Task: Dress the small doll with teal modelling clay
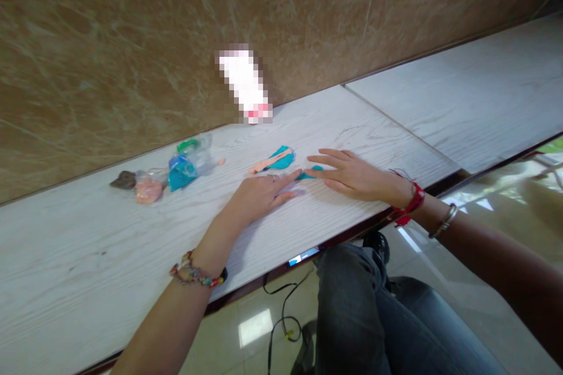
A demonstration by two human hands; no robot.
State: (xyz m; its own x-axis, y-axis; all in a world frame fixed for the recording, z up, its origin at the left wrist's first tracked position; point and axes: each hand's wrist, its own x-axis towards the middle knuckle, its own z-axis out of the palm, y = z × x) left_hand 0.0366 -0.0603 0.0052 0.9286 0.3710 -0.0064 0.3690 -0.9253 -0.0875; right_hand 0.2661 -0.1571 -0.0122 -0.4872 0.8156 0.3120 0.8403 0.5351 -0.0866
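A small teal piece of modelling clay (317, 169) lies on the white wood-grain surface, partly hidden under fingers. My right hand (352, 176) is open above it, palm down, its fingers spread and reaching onto the clay. From the other side, my left hand (259, 194) stretches its index finger to the clay's near end; its remaining fingers are loosely bent, with nothing visible in them. Just beyond my left hand rests a flattened teal clay piece (285, 158) with a peach clay strip (265, 164) along it.
To the left sit a brown clay lump (124, 180), bagged peach clay (149, 190), bagged blue clay (182, 176) and green clay (188, 145). A peach bit (221, 162) lies nearby. The marble-patterned wall (132, 41) bounds the back. A phone-like screen (303, 256) shows at the front edge.
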